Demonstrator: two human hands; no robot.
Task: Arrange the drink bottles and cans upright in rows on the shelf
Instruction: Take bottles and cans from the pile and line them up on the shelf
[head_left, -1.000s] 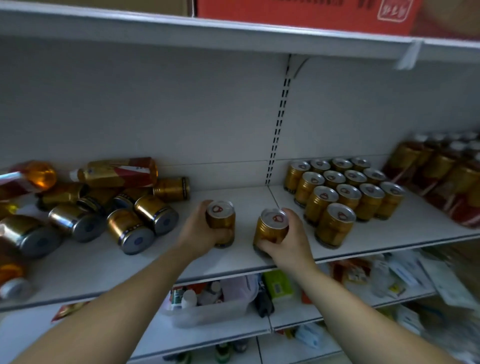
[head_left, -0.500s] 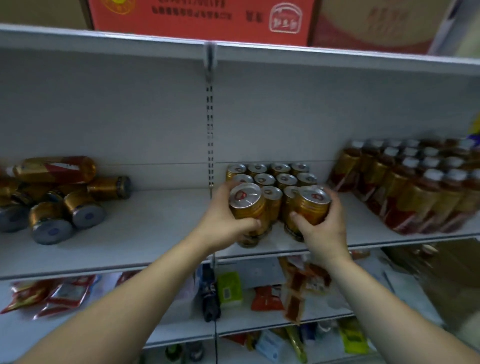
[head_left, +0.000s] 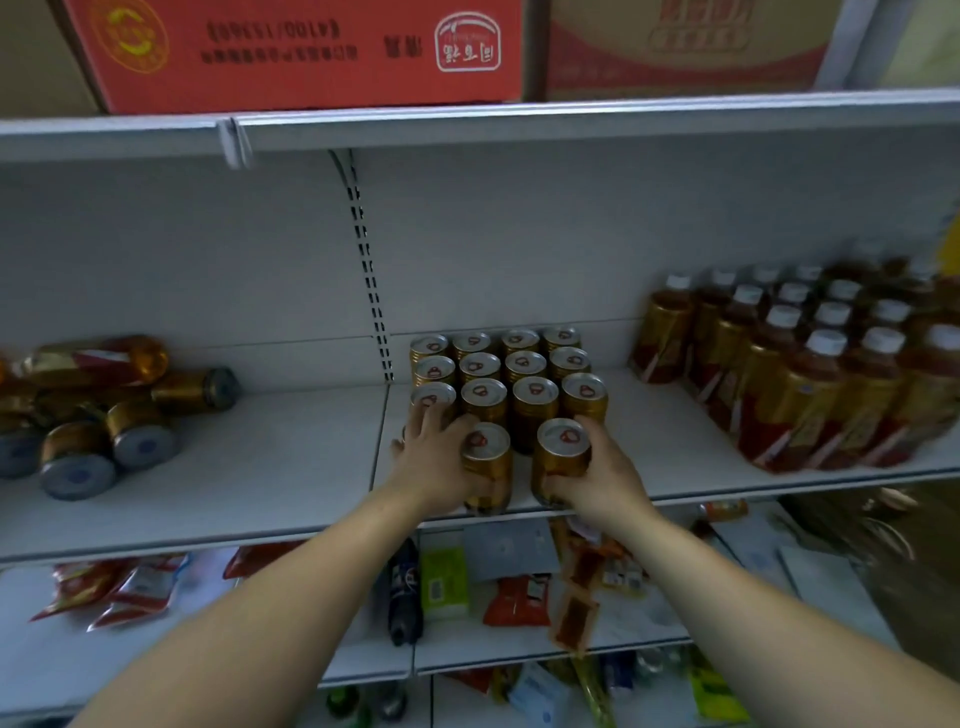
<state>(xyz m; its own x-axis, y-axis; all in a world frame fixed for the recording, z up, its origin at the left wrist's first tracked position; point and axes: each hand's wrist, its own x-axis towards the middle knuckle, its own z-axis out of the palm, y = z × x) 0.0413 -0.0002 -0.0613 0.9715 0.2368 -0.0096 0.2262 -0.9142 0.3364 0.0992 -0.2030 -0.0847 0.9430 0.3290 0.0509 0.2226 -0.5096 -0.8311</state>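
Observation:
Several gold cans (head_left: 524, 364) stand upright in rows on the white shelf (head_left: 270, 483), right of the slotted upright. In front of that block two more gold cans stand at the shelf's front edge. My left hand (head_left: 434, 457) grips the left front can (head_left: 488, 467). My right hand (head_left: 597, 475) grips the right front can (head_left: 561, 457). Both cans are upright with their bases on the shelf. At the far left lies a heap of toppled gold cans (head_left: 111, 441) and a tipped bottle (head_left: 98, 358). Upright tea bottles (head_left: 810, 364) with white caps fill the right end.
A red carton (head_left: 301, 52) and a brown carton (head_left: 685, 47) sit on the shelf above. Snack packets (head_left: 519, 597) and small goods lie on the lower shelves. Bare shelf surface stretches between the toppled heap and the can block.
Both hands carried their cans from the shelf's middle rightward to the upright block and lowered them onto the shelf in front of it. The view swung to the right.

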